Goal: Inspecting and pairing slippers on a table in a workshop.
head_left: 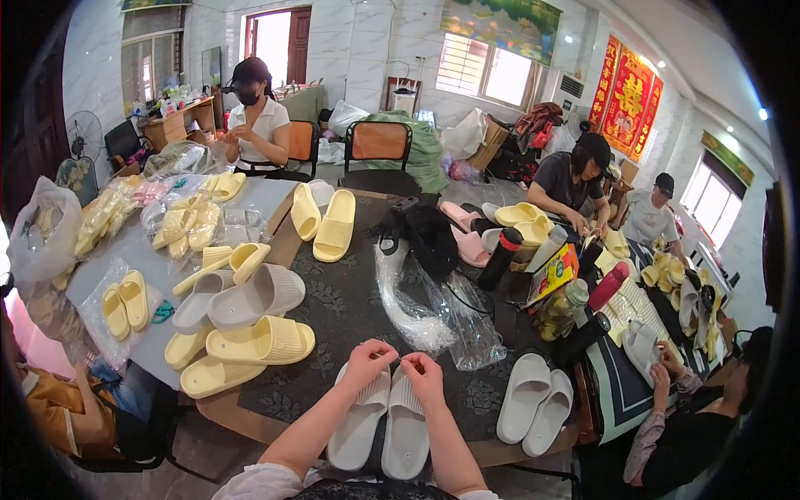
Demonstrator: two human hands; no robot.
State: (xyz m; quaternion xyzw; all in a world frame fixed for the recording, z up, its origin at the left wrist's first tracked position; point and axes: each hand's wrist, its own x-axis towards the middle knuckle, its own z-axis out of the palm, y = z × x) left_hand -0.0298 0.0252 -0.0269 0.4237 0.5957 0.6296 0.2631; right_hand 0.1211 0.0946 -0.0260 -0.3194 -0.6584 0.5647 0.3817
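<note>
A pair of light grey slippers lies side by side at the table's near edge, toes pointing away from me. Above their toe straps my two hands are close together, fingertips nearly meeting. The fingers of my left hand are pinched together over the left slipper. Those of my right hand are also closed, above the right slipper. Whatever they pinch, if anything, is too small to make out. Just beyond them lies a bundle of clear plastic bags. Another grey slipper pair rests to the right.
Yellow slippers and grey slippers are piled at left. Bottles, including a black one, a jar and a yellow box stand at right. A black cap lies mid-table. Several co-workers sit around the tables.
</note>
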